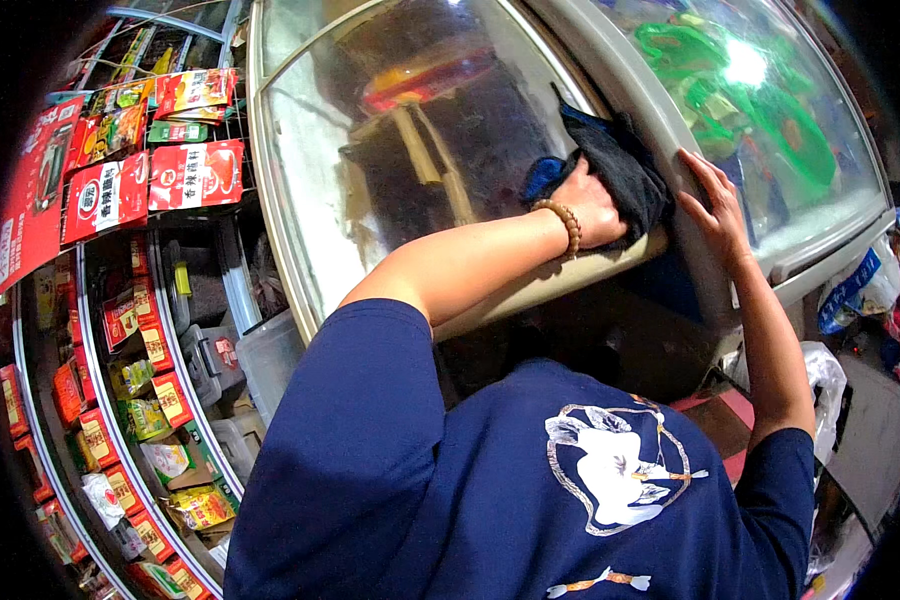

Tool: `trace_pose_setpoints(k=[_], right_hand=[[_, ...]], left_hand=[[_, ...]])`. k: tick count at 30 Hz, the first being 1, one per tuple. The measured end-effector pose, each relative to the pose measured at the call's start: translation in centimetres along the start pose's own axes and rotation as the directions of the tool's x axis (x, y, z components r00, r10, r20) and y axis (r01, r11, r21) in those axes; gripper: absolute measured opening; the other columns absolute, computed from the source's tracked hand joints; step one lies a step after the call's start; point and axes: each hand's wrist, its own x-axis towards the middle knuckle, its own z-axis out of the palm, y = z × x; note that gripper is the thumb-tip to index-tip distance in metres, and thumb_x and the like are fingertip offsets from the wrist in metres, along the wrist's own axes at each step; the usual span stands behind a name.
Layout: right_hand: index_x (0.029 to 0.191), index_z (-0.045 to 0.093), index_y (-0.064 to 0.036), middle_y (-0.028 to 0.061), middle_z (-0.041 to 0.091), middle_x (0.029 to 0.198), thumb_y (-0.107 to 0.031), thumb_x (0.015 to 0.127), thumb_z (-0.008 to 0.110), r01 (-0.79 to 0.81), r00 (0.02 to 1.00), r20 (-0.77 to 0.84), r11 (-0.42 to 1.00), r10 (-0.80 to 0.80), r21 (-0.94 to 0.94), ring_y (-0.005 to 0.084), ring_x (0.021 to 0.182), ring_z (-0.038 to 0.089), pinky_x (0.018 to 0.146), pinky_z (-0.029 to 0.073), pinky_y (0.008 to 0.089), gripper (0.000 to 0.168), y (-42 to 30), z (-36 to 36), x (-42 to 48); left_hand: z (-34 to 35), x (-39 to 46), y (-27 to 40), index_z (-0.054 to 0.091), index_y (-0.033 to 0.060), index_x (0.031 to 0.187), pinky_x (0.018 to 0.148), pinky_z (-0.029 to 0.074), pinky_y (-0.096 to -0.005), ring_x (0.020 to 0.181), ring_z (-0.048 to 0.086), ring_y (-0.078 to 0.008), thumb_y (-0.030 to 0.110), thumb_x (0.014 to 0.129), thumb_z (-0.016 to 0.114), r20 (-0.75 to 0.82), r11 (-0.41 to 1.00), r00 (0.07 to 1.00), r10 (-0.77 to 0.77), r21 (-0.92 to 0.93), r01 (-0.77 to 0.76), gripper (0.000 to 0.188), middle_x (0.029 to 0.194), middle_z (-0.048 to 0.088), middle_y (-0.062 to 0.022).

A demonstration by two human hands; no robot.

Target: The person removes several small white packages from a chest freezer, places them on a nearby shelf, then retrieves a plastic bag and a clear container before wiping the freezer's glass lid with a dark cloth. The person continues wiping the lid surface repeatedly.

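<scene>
My left hand (pixel 589 202), with a beaded bracelet at the wrist, is closed over a bunched dark cloth (pixel 630 161). That cloth lies at the near right corner of a glass lid (pixel 495 180) in a pale frame, apparently on a chest freezer. Blurred shapes and reflections show in the glass. Nearby, my right hand (pixel 716 202) rests with spread fingers on the grey rim (pixel 649 82) between this lid and a second glass-topped case (pixel 817 82). Nothing is in the right hand. My left palm and part of the cloth are hidden.
Shelves (pixel 82 300) on the left hold several small boxes and packets. Red seasoning packets (pixel 195 176) hang from a wire rack beside the lid. Clear plastic bins (pixel 270 360) stand below. Green items (pixel 795 142) show through the right-hand glass. A plastic bag (pixel 829 382) hangs near my right arm.
</scene>
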Motion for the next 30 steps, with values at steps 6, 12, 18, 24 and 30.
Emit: trace_pose_setpoints(k=[6,12,18,24,30], right_hand=[[0.134,0.047,-0.019,0.0126,0.048,0.133,-0.039,0.082,0.058,0.027,0.999,-0.030,1.000,-0.027,-0.004,0.0294,0.126,0.041,0.106,0.027,0.0395,0.056,0.1,0.1,-0.3],[0.133,0.047,-0.018,0.0112,0.049,0.133,-0.032,0.084,0.059,0.038,0.999,-0.021,0.995,-0.037,0.091,0.0284,0.126,0.041,0.105,0.030,0.0388,0.053,0.6,0.1,-0.5],[0.134,0.046,-0.018,0.0117,0.048,0.134,-0.029,0.084,0.059,0.038,0.999,0.009,0.998,-0.039,0.050,0.0296,0.125,0.042,0.104,0.032,0.0388,0.053,0.5,0.2,-0.6],[0.134,0.045,-0.016,0.0124,0.048,0.133,-0.029,0.085,0.058,0.070,0.997,0.011,0.996,-0.070,0.058,0.0293,0.123,0.044,0.104,0.032,0.0387,0.052,0.7,0.3,-0.5],[0.135,0.045,-0.017,0.0123,0.049,0.132,-0.031,0.085,0.058,0.071,0.997,0.001,0.997,-0.071,0.041,0.0296,0.122,0.044,0.103,0.033,0.0391,0.053,1.1,0.1,-0.8]], left_hand=[[-1.8,-0.2,3.4,0.060,0.0006,0.113,0.108,0.010,-0.0573,0.122,0.045,-0.0306,0.042,0.079,0.045,0.404,0.969,0.888,-0.218,-0.016,0.245,0.055,0.120,0.057,-0.0201],[-2.2,-9.6,5.8,0.060,0.0046,0.114,0.109,0.024,-0.0470,0.120,0.046,-0.0244,0.024,0.075,0.058,-0.161,0.996,0.986,-0.044,0.069,0.056,0.043,0.121,0.056,-0.0114],[-2.5,-20.9,5.9,0.057,0.0083,0.118,0.108,0.026,-0.0477,0.119,0.047,-0.0239,0.012,0.080,0.049,-0.274,0.944,0.914,-0.299,0.055,0.325,0.038,0.125,0.054,-0.0083],[-5.0,-29.7,5.8,0.053,0.0102,0.123,0.109,0.022,-0.0476,0.126,0.039,-0.0257,0.018,0.082,0.052,-0.213,0.775,0.795,-0.568,0.188,0.604,0.042,0.130,0.050,-0.0086],[-6.5,-37.9,4.6,0.054,0.0043,0.120,0.101,0.034,-0.0393,0.118,0.047,-0.0324,0.032,0.084,0.056,-0.304,0.382,0.275,-0.912,-0.393,0.836,0.046,0.124,0.055,-0.0141]])
